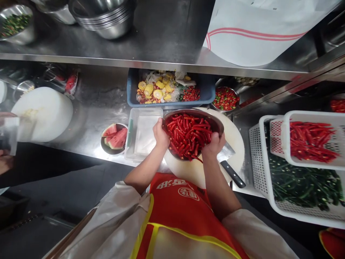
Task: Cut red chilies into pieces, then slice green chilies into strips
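Observation:
A steel bowl (212, 120) full of red chili peppers (188, 135) rests on a round white cutting board (234, 138). My left hand (161, 135) is closed on the bowl's left rim. My right hand (215, 144) grips the near right rim, its fingers curled over the edge among the chilies. A cleaver (229, 165) with a black handle lies on the board just right of my right hand.
A clear plastic container (142, 133) and a bowl of watermelon slices (115, 138) sit left of the board. A blue bin of scraps (167, 88) and a bowl of chopped chili (225, 98) stand behind. White baskets (309, 144) of red and green chilies are at right. Another person's dark sleeve (40, 162) reaches in at left.

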